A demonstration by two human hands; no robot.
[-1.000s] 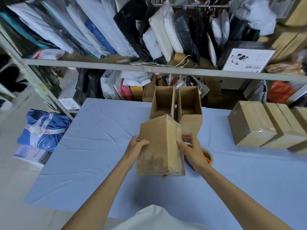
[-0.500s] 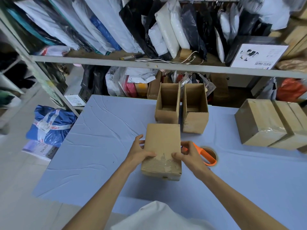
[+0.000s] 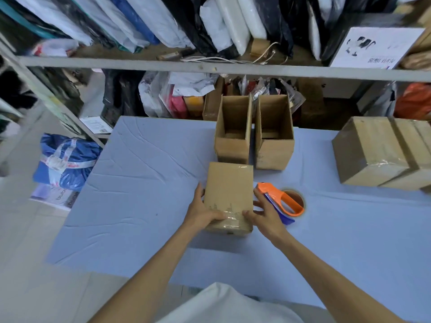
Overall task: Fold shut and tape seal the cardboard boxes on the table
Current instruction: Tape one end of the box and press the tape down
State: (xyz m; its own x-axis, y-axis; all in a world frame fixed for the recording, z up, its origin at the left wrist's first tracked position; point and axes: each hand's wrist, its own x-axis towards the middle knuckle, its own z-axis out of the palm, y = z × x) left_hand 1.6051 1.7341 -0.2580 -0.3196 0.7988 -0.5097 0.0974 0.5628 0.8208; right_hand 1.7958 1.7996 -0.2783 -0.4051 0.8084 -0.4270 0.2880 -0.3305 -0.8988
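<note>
Lying flat on the table [image 3: 144, 183] by two open boxes [image 3: 233, 136], the closed box [image 3: 229, 190] is steadied — left hand [image 3: 203, 212] clasping its near corner, right hand [image 3: 264, 214] splayed against its side, holding nothing — probably to smooth the tape [image 3: 229, 217].

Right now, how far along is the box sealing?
Done: taped brown cardboard boxes sitting at right. In hand: the left hand grips and right hand touches a closed cardboard box with shiny tape. Remaining: two open-topped cardboard boxes behind it; the orange tape dispenser lies nearby.

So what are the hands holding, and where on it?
The box: the left hand grips its near left edge; the right hand, open, only touches its near right edge.
</note>
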